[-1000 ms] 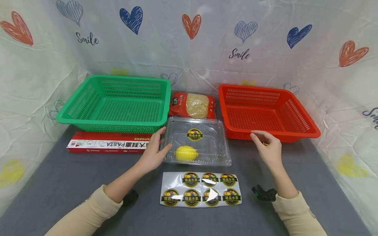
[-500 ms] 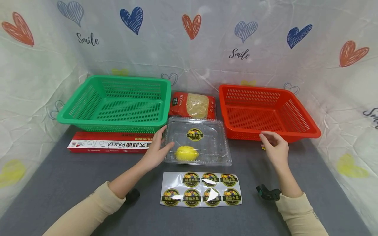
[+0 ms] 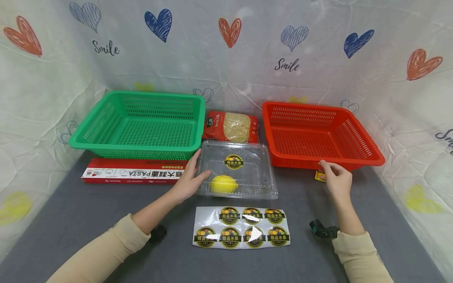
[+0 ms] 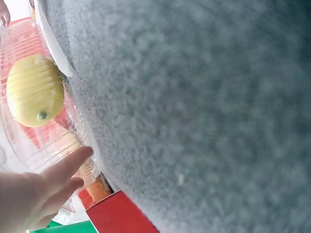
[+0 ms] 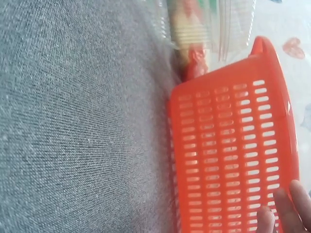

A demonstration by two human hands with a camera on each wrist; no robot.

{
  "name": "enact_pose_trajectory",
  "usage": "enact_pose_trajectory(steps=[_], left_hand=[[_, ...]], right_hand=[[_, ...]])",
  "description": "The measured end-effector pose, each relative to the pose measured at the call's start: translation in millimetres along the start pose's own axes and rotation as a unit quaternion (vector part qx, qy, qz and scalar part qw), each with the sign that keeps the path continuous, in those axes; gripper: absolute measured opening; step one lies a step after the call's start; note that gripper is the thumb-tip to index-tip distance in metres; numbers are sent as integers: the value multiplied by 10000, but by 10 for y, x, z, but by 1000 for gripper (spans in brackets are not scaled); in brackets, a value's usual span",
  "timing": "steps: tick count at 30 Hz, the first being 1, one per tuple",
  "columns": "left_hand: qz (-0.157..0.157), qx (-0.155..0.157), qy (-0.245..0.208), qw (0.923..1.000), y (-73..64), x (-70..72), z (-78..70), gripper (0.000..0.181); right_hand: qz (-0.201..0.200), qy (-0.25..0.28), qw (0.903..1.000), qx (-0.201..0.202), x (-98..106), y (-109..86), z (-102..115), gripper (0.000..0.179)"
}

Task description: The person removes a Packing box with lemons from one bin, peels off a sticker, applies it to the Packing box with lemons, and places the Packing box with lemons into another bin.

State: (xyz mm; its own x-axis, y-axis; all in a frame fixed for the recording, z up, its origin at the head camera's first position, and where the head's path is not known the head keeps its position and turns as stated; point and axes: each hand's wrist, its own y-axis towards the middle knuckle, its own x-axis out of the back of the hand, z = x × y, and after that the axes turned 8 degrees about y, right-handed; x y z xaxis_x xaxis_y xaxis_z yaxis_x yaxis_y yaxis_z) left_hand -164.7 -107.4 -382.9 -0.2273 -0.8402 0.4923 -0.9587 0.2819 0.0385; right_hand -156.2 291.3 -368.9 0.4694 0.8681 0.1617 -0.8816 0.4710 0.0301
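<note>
One gray tabletop (image 3: pixel 247 265), heart-printed backdrop (image 3: pixel 198 51), left fingers (image 3: pixel 193 162) loosely spread at clear box (image 3: pixel 253 173), right fingers (image 5: pixel 287 213) bent, grip unclear.

The table (image 3: pixel 269 263) holds two baskets at the back: the left basket (image 3: pixel 152 131) and the right basket (image 3: pixel 301 143). A food bag (image 3: pixel 235 126) lies between them, and in front of it is the plastic box (image 3: pixel 251 177). A lemon (image 3: pixel 224 184) sits inside, near the front left corner, and a sticker (image 3: pixel 234 161) is on top. The pasta box (image 3: pixel 131 173) lies in front of the left basket — the left hand (image 3: pixel 186 182) is by its right end, at the plastic box's left side. Before the plastic box lies the sticker sheet (image 3: pixel 242 228). A small packet (image 3: pixel 319 176) lies before the right basket — the right hand (image 3: pixel 338 181) is just right of it
</note>
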Motion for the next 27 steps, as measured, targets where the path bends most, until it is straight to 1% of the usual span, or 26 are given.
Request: enact_pose_trajectory(steps=[1, 3, 5, 8, 10, 12, 15, 19, 25, 27], left_hand=[[14, 6, -47, 10000, 2, -2, -3, 74], [39, 33, -135, 9999, 9, -8, 0, 74], [46, 56, -230, 9997, 14, -16, 3, 73], [12, 37, -340, 9994, 16, -27, 13, 71], [-9, 16, -411, 9992, 12, -30, 12, 69], [-20, -8, -447, 9990, 12, -33, 10, 69], [-15, -1, -483, 9988, 8, -34, 4, 68], [-63, 45, -602, 9982, -5, -32, -4, 67], [-177, 48, -748, 9970, -28, -33, -21, 66], [-182, 26, -736, 9971, -34, -38, -24, 66]], right_hand=[[-19, -129, 9999, -104, 8, 5, -2, 41], [-115, -25, 9993, -364, 22, 37, -28, 43], [-125, 58, 9985, -523, 25, 49, -35, 42], [130, 722, 9943, -773, 38, 64, -34, 37], [409, 1259, 9868, -932, 46, 64, -18, 29], [571, 1854, 9743, -1141, 56, 79, -20, 22], [667, 2339, 9617, -1262, 59, 93, -21, 18], [751, 2632, 9532, -1281, 54, 106, -25, 20], [1080, 3126, 9332, -1404, 36, 135, -34, 27], [1152, 3210, 9292, -1424, 29, 142, -35, 28]])
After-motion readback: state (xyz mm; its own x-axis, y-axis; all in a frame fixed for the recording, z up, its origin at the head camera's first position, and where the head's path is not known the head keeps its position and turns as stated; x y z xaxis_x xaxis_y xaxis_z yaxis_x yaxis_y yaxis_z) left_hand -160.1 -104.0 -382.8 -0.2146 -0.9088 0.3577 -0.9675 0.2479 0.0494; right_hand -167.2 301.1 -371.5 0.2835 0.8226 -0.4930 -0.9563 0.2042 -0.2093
